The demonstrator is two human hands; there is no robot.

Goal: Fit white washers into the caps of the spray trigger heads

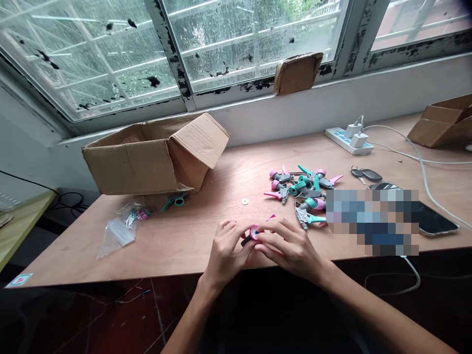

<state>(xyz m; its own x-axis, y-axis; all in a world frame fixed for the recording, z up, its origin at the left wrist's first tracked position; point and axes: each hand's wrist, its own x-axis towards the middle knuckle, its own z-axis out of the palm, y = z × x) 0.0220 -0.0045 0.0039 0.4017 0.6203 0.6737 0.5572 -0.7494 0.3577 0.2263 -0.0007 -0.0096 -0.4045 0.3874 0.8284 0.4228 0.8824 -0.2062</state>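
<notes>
My left hand (225, 250) and my right hand (289, 246) meet near the front edge of the wooden table (206, 177), both pinched on one small pink and grey plastic nozzle part (253, 232). A pink trigger tip sticks out above my right fingers. Just beyond lies a small metal washer (245, 201). To the right of it sits a pile of pink, teal and grey nozzle parts (304, 189).
An open cardboard box (155, 155) lies on its side at the back left, with a teal part (176, 200) and a clear plastic bag of parts (125, 223) before it. Keys (365, 173), a phone (429, 219), a power strip (348, 140) with cables and another box (442, 120) occupy the right.
</notes>
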